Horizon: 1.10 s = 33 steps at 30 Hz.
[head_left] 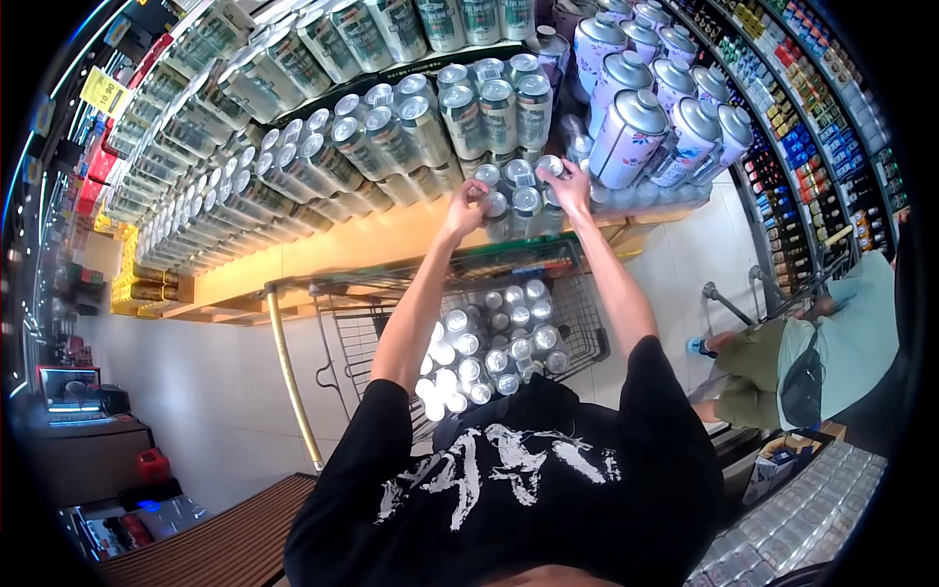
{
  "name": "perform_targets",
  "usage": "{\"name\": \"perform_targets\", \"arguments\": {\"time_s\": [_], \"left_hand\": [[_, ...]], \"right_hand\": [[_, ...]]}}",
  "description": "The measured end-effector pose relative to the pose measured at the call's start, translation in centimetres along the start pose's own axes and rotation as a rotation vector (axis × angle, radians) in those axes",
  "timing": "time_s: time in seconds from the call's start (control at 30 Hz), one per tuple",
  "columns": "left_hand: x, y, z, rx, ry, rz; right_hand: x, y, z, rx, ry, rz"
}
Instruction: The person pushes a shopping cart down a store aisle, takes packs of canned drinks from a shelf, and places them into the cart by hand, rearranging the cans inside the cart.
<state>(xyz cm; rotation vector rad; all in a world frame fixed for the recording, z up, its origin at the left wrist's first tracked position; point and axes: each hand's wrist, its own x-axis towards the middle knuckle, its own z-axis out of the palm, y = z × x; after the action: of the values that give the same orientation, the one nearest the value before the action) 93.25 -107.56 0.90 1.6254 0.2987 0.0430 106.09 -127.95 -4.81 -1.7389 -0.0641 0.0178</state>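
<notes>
Both my arms reach forward over a wire shopping cart [367, 357] to a pack of green and silver cans [525, 202] at the shelf's front edge. My left hand [469, 201] is closed on the pack's left side. On its right side, my right hand [567, 188] grips it too, fingers near the top of a can. More shrink-wrapped cans [499, 112] stand in rows right behind it. Inside the cart, below my forearms, lie several packs of cans [499, 362] with their tops up.
White flowered metal bottles [629, 139] stand right of the cans. A yellow pole [291, 377] rises left of the cart. At the right is a person [831, 342] beside another cart. A wooden slatted surface [210, 538] lies at lower left, and bottled shelves [792, 147] curve along the upper right.
</notes>
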Motion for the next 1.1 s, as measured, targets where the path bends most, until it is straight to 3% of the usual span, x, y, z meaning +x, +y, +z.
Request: {"name": "perform_targets", "arguments": {"time_s": [0.1,0.17,0.23,0.37,0.57,0.7,0.83,0.97,1.1], "left_hand": [[0.9,-0.6,0.4,0.04,0.011,0.026],[1.8,-1.6,0.6,0.09,0.048,0.119],[1.9,-0.9,0.8,0.056,0.044,0.04],[2.2,-0.6,1.1,0.009,0.044,-0.068],[2.5,-0.5,3.0,-0.143,0.152,-0.158],[2.1,-1.9,3.1,-0.131,0.176,-0.091],[-0.4,-3.1,4.3,-0.245,0.315,-0.165],[-6.1,-6.1,5.0,-0.1,0.347,-0.066],[-13.7,-15.0,2.9,-0.091,-0.006,-0.156]], "right_hand": [[-1.2,-2.7,-1.3,-0.105,-0.094,-0.003],[-4.6,-5.3,-1.5,-0.566,-0.012,-0.077],[-6.4,-4.9,-1.7,-0.642,-0.045,-0.39],[-6.8,-4.8,-2.1,-0.794,-0.077,-0.638],[-4.2,-4.1,-3.7,-0.715,-0.154,-0.659],[-4.5,-3.4,-3.4,-0.771,-0.149,-0.584],[-5.1,-2.8,-2.9,-0.85,-0.094,-0.517],[-5.1,-2.5,-2.9,-0.872,-0.079,-0.528],[-6.0,-2.6,-2.5,-0.936,-0.004,-0.497]]}}
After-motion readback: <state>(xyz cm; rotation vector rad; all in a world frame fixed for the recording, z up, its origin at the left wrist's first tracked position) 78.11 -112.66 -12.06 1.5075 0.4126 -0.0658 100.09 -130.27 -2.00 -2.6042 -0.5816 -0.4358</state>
